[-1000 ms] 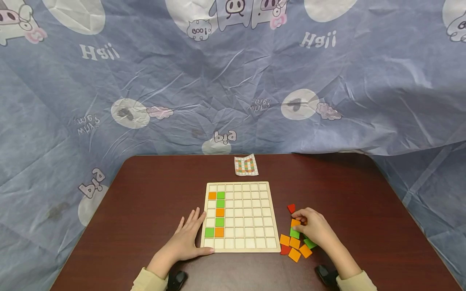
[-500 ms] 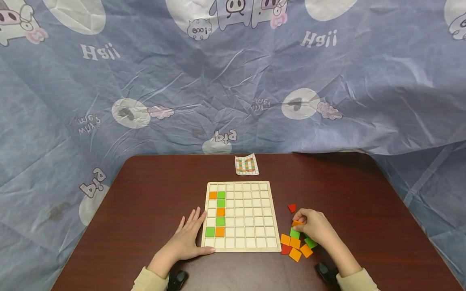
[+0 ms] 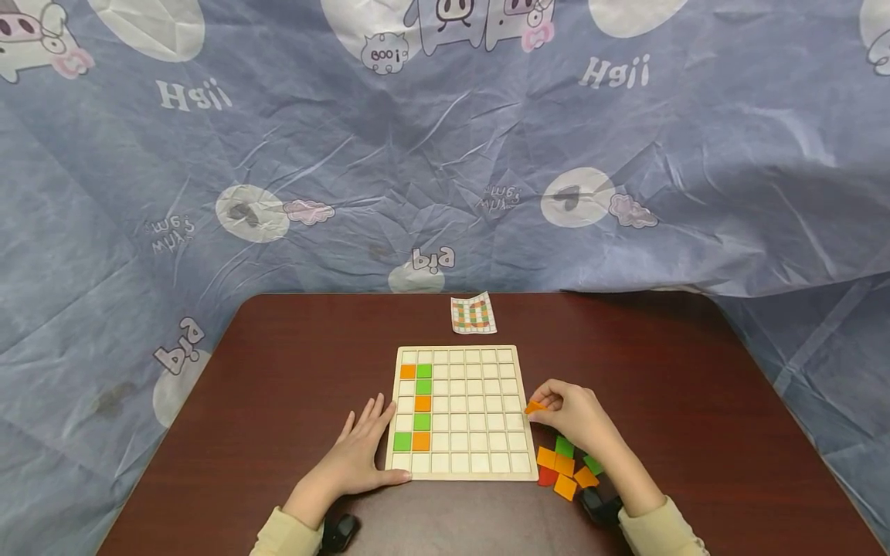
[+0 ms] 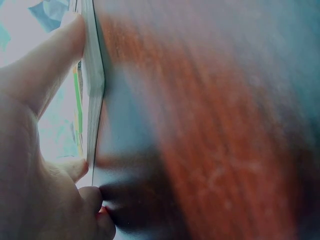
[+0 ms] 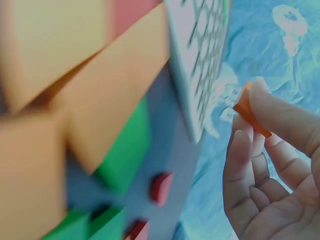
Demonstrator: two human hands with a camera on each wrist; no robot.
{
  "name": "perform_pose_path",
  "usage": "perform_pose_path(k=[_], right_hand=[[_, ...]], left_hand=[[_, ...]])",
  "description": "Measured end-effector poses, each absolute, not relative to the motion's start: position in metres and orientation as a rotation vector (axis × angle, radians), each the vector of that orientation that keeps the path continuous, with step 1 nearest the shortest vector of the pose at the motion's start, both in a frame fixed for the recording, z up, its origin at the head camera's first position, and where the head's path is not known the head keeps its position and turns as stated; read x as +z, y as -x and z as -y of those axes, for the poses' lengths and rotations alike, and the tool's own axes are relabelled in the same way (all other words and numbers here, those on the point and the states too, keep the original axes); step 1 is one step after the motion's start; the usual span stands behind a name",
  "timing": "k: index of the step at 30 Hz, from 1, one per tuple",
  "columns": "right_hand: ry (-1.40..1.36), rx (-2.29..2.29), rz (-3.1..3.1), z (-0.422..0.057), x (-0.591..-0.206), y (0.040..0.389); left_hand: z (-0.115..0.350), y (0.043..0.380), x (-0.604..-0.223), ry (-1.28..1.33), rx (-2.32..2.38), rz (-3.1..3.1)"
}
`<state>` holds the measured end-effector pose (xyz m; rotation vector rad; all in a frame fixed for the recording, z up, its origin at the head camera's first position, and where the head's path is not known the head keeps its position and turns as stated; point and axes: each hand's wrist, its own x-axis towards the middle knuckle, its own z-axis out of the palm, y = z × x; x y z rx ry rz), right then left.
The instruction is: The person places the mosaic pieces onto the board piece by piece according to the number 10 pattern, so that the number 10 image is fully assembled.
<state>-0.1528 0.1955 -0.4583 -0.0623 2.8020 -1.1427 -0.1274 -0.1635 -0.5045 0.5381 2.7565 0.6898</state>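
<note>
Head view: my right grip pinches an orange tile between thumb and fingertips, at the right edge of the wooden board; whether the tile touches it I cannot tell. My left grip is spread wide, fingers straight against the board's left edge, thumb at its near-left corner. Set tiles, orange and green, sit in its two leftmost columns. By the near-right corner, loose tiles and a red piece lie on the table; beyond the board lies a patterned card.
</note>
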Motion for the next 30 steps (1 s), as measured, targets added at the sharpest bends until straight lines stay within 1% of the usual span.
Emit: perform_pose_path(k=[6, 11, 20, 30], right_hand=[[0.130, -1.286, -2.766, -0.170, -0.451, 0.157], [0.130, -1.366, -2.700, -0.147, -0.449, 0.159], [0.274, -1.451, -2.621, -0.114, -0.462, 0.157], [0.447, -1.422, -2.571, -0.089, -0.472, 0.155]], left_hand=[[0.163, 0.128, -0.506, -0.534, 0.690, -2.762], [0.164, 0.127, -0.506, -0.534, 0.691, -2.764], [0.164, 0.127, -0.505, -0.536, 0.700, -2.760], [0.163, 0.127, -0.505, -0.525, 0.695, -2.757]])
